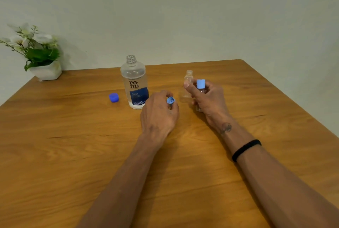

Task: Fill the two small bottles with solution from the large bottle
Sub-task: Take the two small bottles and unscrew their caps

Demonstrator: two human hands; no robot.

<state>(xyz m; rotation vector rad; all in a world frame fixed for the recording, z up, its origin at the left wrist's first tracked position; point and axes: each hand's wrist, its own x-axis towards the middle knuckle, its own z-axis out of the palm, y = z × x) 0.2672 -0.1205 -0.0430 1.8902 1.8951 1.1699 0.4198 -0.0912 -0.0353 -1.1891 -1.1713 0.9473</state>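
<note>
The large clear bottle (134, 83) with a blue label stands uncapped at the table's middle. Its dark blue cap (114, 97) lies to its left. A small clear bottle (188, 81), uncapped, stands to the right of the large one. My right hand (207, 97) grips a second small bottle (201, 91) that still wears its light blue cap (200, 83). My left hand (159, 114) is closed around a light blue small cap (170, 100), held open side up just right of the large bottle's base.
A white pot with white flowers and green leaves (39, 53) stands at the table's far left corner. The wooden table (73, 145) ends at a pale wall behind and drops off at the right edge.
</note>
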